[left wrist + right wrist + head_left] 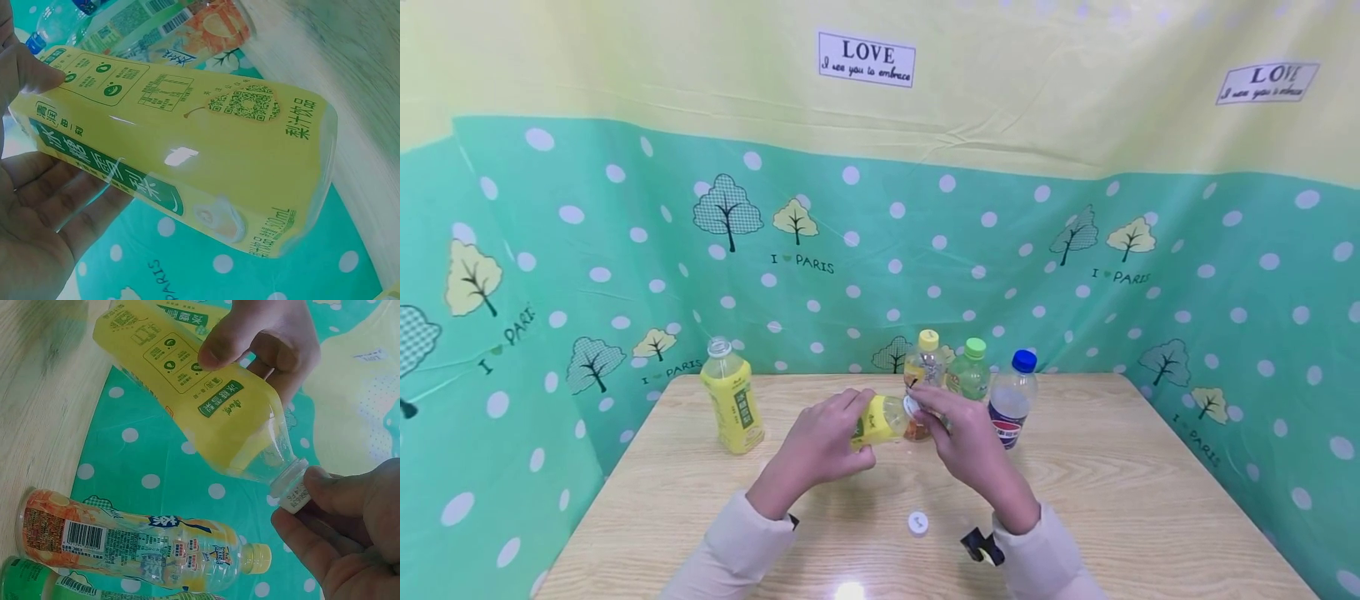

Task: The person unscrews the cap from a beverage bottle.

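My left hand grips a yellow-labelled pear drink bottle round its body and holds it tilted above the table. In the right wrist view the left thumb lies along the label. At the bottle's neck my right hand pinches the white cap between thumb and finger. The cap sits at the mouth; whether it is threaded on cannot be told. A loose white cap lies on the table below the hands. Upright at the left stands another yellow-labelled bottle, its mouth uncapped.
Behind the hands stand a yellow-capped bottle with an orange label, a green-capped bottle and a blue-capped bottle. They are close to my right hand. The wooden table ends at a green dotted curtain.
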Tool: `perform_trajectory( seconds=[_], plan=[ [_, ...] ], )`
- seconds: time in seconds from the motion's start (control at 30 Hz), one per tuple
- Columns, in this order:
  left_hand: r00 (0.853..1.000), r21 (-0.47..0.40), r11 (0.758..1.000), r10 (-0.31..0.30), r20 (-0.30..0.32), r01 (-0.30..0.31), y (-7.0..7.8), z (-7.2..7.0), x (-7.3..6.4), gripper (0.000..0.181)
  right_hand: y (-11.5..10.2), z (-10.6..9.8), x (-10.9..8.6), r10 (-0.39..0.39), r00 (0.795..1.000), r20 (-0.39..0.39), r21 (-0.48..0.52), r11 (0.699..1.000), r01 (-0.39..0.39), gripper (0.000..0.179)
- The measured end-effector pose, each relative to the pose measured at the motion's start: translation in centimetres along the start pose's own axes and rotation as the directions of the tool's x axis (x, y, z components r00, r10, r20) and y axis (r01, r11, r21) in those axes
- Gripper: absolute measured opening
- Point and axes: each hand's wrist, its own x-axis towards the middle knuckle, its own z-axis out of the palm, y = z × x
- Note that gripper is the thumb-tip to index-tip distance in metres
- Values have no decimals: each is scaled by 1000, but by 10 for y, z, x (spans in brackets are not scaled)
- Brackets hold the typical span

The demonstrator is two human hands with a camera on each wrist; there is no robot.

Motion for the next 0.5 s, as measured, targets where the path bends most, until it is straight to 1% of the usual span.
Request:
perform_trajectory(
  seconds=[0.17,0.3,0.5],
  plan=[
    [1000,6,1000,-2,2,2,0,0,0,72,0,-1,0,12,999,32,0,1000,-12,38],
    [1000,8,1000,2,-1,-2,0,0,0,72,-3,0,-1,19,998,55,-32,999,-17,38],
    [1000,-9,1000,16,-7,-17,1,-1,0,70,-8,3,-2,-39,999,32,-116,992,43,39]
  ],
)
